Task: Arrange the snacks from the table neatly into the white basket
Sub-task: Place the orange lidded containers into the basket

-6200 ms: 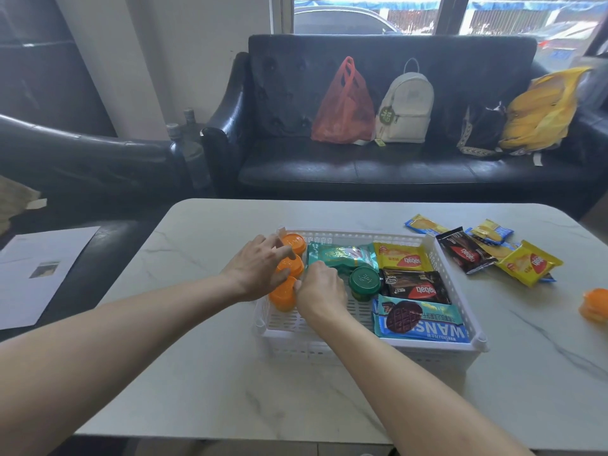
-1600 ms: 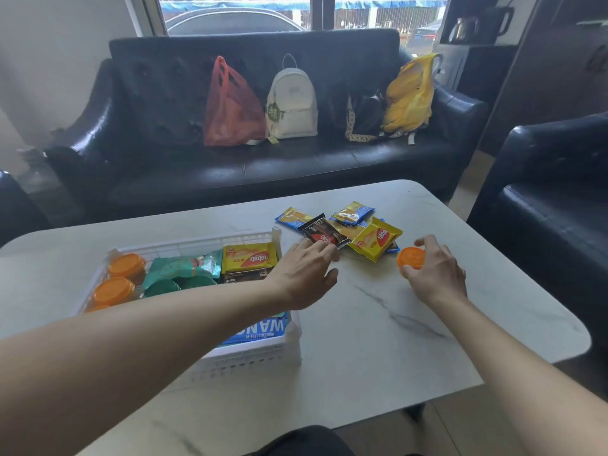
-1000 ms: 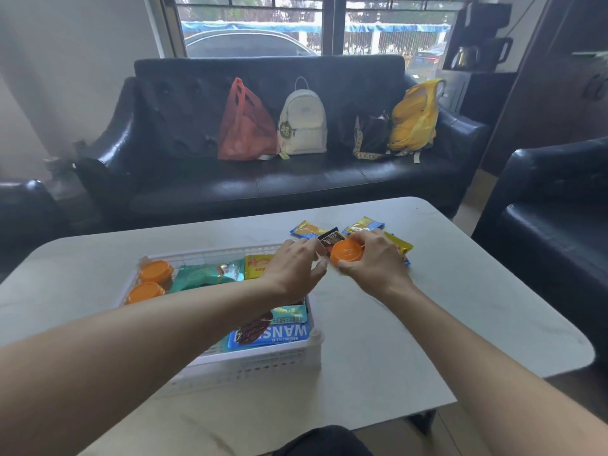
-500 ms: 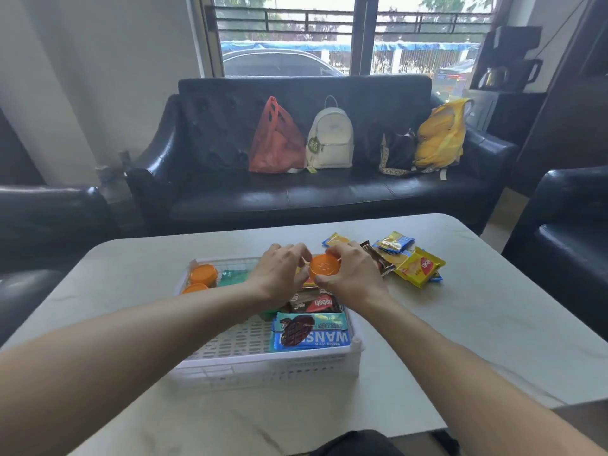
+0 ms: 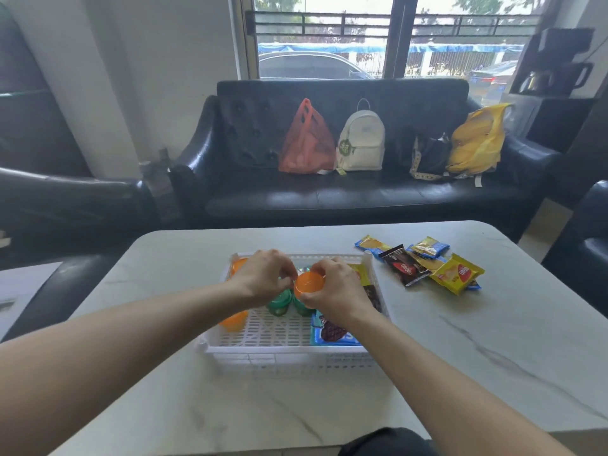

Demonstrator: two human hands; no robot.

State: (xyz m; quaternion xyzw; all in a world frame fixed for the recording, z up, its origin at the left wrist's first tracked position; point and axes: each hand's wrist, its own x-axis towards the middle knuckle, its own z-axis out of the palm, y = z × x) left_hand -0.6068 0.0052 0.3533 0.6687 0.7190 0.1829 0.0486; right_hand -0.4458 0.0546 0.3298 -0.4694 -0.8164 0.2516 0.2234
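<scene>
Both hands over the white basket point(image 5: 283, 352), meeting above its middle. Right hand point(image 5: 335, 292) curled round an orange cup point(image 5: 308, 285), fingers over the top and thumb beneath, cup tipped so its round face points toward the camera. Left hand point(image 5: 265, 278) just beside it, fingertips bent in toward the cup's left edge (touching or only close, cannot tell).

Under the hands, inside the basket: two green-lidded cups point(image 5: 279, 299) side by side in the middle. More orange cups point(image 5: 234, 320) along the left wall, partly hidden by the left forearm. Blue wafer pack point(image 5: 332, 335) lying flat at the near right corner, a yellow pack point(image 5: 361, 274) at the far right, mostly covered by the right hand.

Outside the basket, on the white marble table point(image 5: 460, 357) to the right: a loose heap of snack packets, among them a dark brown one point(image 5: 404, 266), a yellow one point(image 5: 459, 273) and smaller blue-and-gold ones point(image 5: 427, 247), overlapping.

Beyond the table, a black sofa point(image 5: 329, 199) bearing a red plastic bag point(image 5: 306, 143), a white backpack point(image 5: 362, 141) and a yellow bag point(image 5: 477, 139).
</scene>
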